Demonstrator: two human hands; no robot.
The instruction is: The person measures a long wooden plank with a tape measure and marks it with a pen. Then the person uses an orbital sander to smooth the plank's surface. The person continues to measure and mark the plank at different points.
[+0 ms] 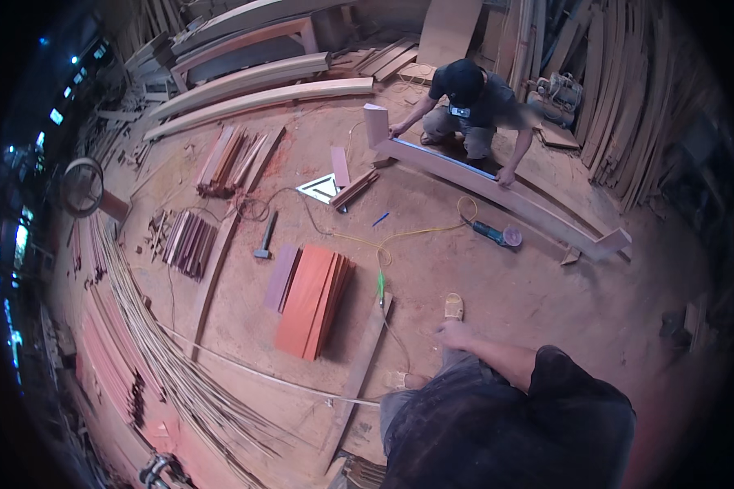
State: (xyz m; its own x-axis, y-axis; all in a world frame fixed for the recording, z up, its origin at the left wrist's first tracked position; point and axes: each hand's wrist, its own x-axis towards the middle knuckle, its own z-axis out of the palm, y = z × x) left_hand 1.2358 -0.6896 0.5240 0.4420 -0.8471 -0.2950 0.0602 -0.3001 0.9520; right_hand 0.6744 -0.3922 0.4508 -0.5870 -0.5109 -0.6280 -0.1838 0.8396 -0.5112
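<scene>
My right hand (455,335) rests at my right knee, at the end of my bare forearm. Its fingers are too small and blurred to make out whether they are open or closed, and I see no object in it. My left hand is out of view. Just beyond the knee is my foot in a yellow sandal (454,306). Nearest on the floor are a long wooden plank (359,371) and a bright green piece (381,285) on a cord. Left of them stands a stack of orange-red boards (306,301), with purplish boards (281,277) against it.
Ahead, a co-worker (469,106) crouches, both hands at a blue-edged strip on a long wooden beam (497,191). An angle grinder (497,235), yellow cable (420,235), hammer (265,236) and white triangular frame (320,188) lie about. Long thin strips (163,350) spread at left.
</scene>
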